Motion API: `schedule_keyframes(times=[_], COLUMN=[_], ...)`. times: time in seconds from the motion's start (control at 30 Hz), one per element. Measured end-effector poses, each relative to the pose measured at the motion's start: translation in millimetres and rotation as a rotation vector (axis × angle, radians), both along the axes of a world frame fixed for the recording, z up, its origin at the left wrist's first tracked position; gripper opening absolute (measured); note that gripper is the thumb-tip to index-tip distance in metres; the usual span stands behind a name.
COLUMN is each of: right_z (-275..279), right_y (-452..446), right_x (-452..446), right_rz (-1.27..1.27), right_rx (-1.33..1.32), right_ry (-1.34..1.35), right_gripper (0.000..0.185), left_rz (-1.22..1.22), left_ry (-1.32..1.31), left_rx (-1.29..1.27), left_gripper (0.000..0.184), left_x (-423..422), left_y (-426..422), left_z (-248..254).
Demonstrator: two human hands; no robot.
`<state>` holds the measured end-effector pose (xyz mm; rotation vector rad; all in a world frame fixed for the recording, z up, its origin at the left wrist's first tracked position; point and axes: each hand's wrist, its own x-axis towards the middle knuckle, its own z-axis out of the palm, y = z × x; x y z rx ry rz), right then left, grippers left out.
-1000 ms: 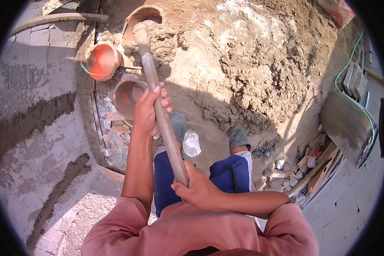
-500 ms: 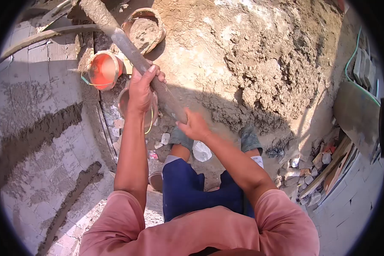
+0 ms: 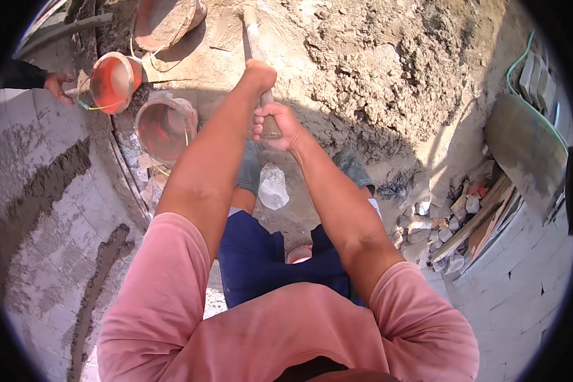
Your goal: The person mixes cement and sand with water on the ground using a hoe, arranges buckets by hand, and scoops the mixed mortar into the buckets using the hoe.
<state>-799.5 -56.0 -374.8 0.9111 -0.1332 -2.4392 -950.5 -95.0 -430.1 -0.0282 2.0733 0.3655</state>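
Note:
My left hand (image 3: 260, 75) is wrapped around the wooden handle of a hoe (image 3: 255, 44), partway along its shaft. Closer to my body, my right hand (image 3: 281, 125) grips the same handle near its butt end. The handle points away from me, and its mud-coated far end is low by the ground at the top of the view, where the blade blends with the mud. A large heap of wet, lumpy mortar or mud (image 3: 388, 83) lies to the right of the handle.
Three mud-smeared buckets stand to the left: a large one (image 3: 165, 22), an orange one (image 3: 116, 83) and a nearer one (image 3: 165, 130). Another person's hand (image 3: 58, 86) is beside the orange bucket. A white lump (image 3: 273, 186) sits between my boots. Rubble and planks (image 3: 474, 219) lie right.
The handle has swung from pointing up-left to nearly straight ahead, and both hands moved with it, farther forward. Another person's hand has appeared at the left. The view has shifted slightly.

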Motion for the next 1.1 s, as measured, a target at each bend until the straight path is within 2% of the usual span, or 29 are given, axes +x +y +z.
schedule_keyframes(times=[0.03, 0.07, 0.1, 0.13, 0.23, 0.33, 0.43, 0.57, 0.67, 0.7, 0.8, 0.97, 1.0, 1.1], right_z=[3.6, 16.1, 30.4, 44.1, 79.3, 102.8, 139.1, 188.6, 251.0, 266.9, 318.1, 381.7, 384.8, 362.3], right_y=[3.7, 8.9, 18.8, 32.1, 67.9, 81.6, 51.2, 2.9, -45.5, -61.7, -84.1, -63.2, -49.2, -13.1], right_x=[29.4, 61.8, 91.1, 118.4, 185.8, 206.2, 151.4, 100.6, 66.7, 64.8, 54.3, 80.7, 82.5, 84.2], right_rz=[-0.002, -0.003, 0.104, 0.217, 0.364, 0.63, 0.659, 0.648, 0.686, 0.682, 0.824, 1.113, 1.161, 1.27], right_rx=[-0.004, -0.005, 0.126, 0.259, 0.315, 0.47, 0.587, 0.648, 0.684, 0.712, 0.697, 0.838, 0.861, 0.712], right_ry=[-0.074, -0.145, -0.182, -0.216, -0.369, -0.412, -0.517, -0.445, -0.315, -0.281, -0.035, 0.442, 0.543, 0.706], right_gripper=[0.01, 0.01, 0.009, 0.009, 0.011, 0.012, 0.012, 0.016, 0.018, 0.02, 0.041, 0.043, 0.044, 0.043], left_rz=[0.056, -0.034, 0.188, 0.3, 0.703, 0.834, 0.958, 1.207, 1.519, 1.541, 1.683, 1.719, 1.709, 1.726], left_ry=[-0.001, 0.098, -0.112, -0.186, -0.341, -0.593, -0.945, -1.14, -1.21, -1.194, -1.146, -0.517, -0.39, -0.128], left_rx=[-0.043, -0.023, 0.015, 0.041, 0.092, 0.154, 0.344, 0.563, 0.635, 0.653, 0.685, 0.829, 0.842, 0.918], left_gripper=[0.07, 0.059, 0.078, 0.073, 0.051, 0.03, 0.016, 0.022, 0.028, 0.029, 0.029, 0.027, 0.028, 0.025], left_x=[37.3, 76.8, 116.0, 152.7, 243.7, 267.4, 249.8, 222.5, 198.0, 187.6, 155.7, 149.2, 150.8, 153.6], left_y=[0.9, 2.9, 1.2, 10.1, 40.3, 43.6, 4.1, -52.1, -94.0, -108.1, -152.2, -192.3, -192.5, -192.5], left_z=[1.5, -9.9, -31.0, -17.2, 27.8, 58.8, 52.9, 60.6, 73.6, 82.9, 136.5, 268.0, 289.6, 329.7])
